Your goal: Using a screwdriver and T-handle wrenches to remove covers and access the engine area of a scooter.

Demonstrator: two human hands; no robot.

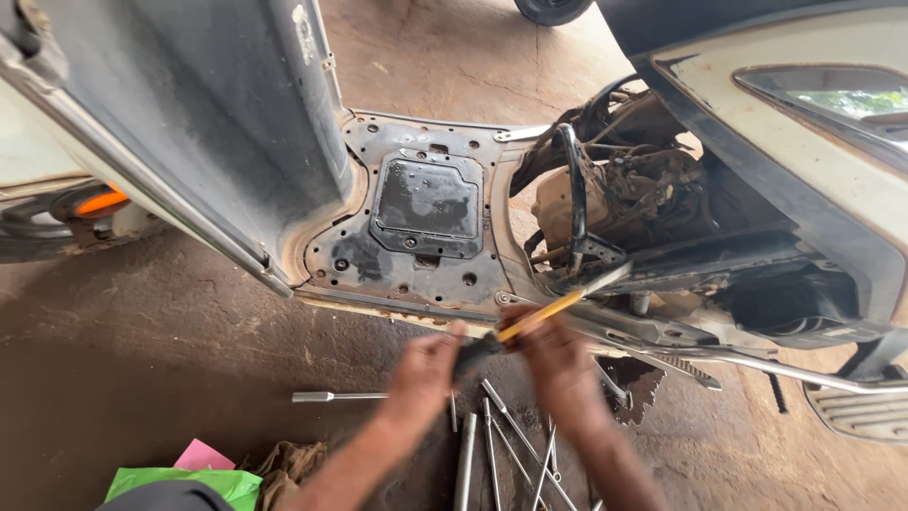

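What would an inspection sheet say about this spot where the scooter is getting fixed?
Surface: bare, stained brown floor.
Job's things: screwdriver with yellow shaft, held by both hands; scooter with its footboard stripped to dirty metal.
Clutter: metal rods on the floor, a long socket tool, green bag, pink paper, rag.
Grips: left hand and right hand closed on the screwdriver, blurred.
Cables: tangled wires in the open body.
Surroundings: a tyre behind.

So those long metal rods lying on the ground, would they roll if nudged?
Probably: the rods look round and smooth, so a sideways nudge may roll them. They seem stiff steel, likely heavy for their thinness. The rough ground might stop them soon.
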